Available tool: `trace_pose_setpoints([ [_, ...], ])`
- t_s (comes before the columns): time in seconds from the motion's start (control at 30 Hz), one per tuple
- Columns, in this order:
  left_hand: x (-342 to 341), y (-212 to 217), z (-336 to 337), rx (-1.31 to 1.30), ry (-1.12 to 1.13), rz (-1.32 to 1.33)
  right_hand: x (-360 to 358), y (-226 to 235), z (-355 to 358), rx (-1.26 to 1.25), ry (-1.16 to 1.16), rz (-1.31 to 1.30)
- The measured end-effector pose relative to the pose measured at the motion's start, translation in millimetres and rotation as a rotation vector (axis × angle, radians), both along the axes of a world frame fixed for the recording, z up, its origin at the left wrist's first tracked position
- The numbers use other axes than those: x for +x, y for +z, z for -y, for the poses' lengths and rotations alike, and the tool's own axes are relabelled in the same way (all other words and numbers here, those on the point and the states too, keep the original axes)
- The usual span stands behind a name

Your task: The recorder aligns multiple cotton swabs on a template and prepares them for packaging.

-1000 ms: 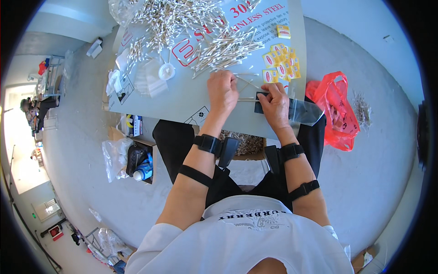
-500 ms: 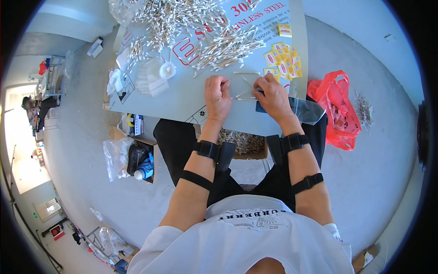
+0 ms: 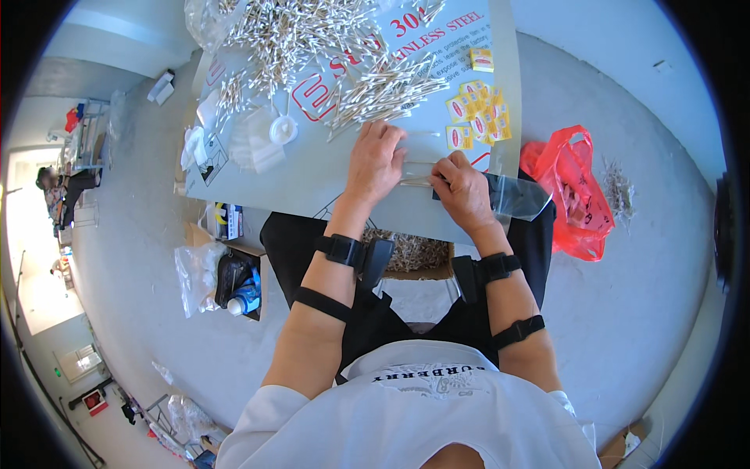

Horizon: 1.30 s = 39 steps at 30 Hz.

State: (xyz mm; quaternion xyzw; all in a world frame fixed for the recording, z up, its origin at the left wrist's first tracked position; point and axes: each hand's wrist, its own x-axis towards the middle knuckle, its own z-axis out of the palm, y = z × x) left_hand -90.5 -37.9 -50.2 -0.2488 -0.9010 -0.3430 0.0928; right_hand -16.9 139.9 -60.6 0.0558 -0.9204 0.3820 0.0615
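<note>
My left hand (image 3: 375, 162) reaches to the near edge of a loose heap of cotton swabs (image 3: 379, 98), its thumb and forefinger apart. My right hand (image 3: 463, 191) is closed in a pinch at the ends of a few cotton swabs (image 3: 416, 183), which stick out to its left. Whether a clear bag wraps these swabs I cannot tell. Another swab (image 3: 424, 134) lies alone beyond my hands. Yellow-and-white paper cards (image 3: 478, 113) are spread to the far right of my right hand. A flat clear film (image 3: 522, 197) lies by my right wrist at the table edge.
The sheet-covered table (image 3: 301, 184) also bears a larger swab heap (image 3: 289, 35), clear small bags (image 3: 254, 141) and a round white lid-like piece (image 3: 283, 130). A red plastic bag (image 3: 574, 191) stands right of it. Below are a carton of swabs (image 3: 410, 254) and a box (image 3: 254, 273).
My left hand has moved slightly forward toward the swab heap, and its fingers have spread from a pinch. My right hand has moved slightly nearer to me, still pinched.
</note>
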Motion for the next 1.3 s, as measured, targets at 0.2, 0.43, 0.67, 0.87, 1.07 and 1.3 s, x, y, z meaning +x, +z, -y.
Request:
trace_pose_setpoints([
  [0.2,-5,-5,-16,-0.119,0.048,-0.072,9,4,9,-0.02,-0.063,-0.095],
  [0.43,8,-18,0,0.0,0.212,-0.095,13,3,11,0.121,-0.074,-0.111],
  [0.67,-19,-13,-1,-0.117,0.272,-0.186,12,-6,13,0.109,-0.1,-0.149],
  [0.87,7,-20,-7,-0.016,0.229,-0.1,13,-6,11,0.069,-0.115,-0.149],
  [1.07,9,-19,-6,0.004,0.116,-0.089,12,-8,11,-0.017,-0.15,-0.148],
  [1.3,-5,-13,-1,-0.096,0.147,-0.136,11,-9,12,-0.062,-0.2,-0.108],
])
